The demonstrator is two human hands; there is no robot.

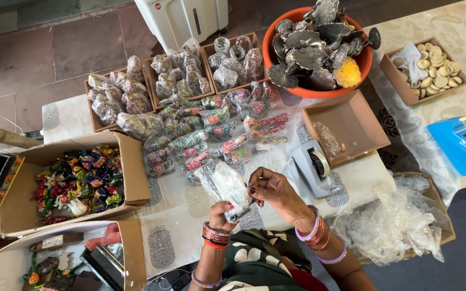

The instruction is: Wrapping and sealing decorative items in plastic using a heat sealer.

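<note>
Mid-wrap: left hand (220, 211) gripping bubble-wrapped item (227, 188), right hand (272, 189) fingers pinching its top; many wrapped bundles (200, 141) done mid-table, tape dispenser (314, 168) untouched.

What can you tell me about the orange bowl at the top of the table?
The orange bowl is round and looks like plastic, standing upright at the far edge of the table, right of the brown trays. It is heaped above its rim with dark silver-grey metal pieces, fan- and leaf-shaped, some poking over the side. One yellow lump sits among them near the front. The bowl's near side touches or nearly touches an open cardboard tray. No hands touch it.
</note>
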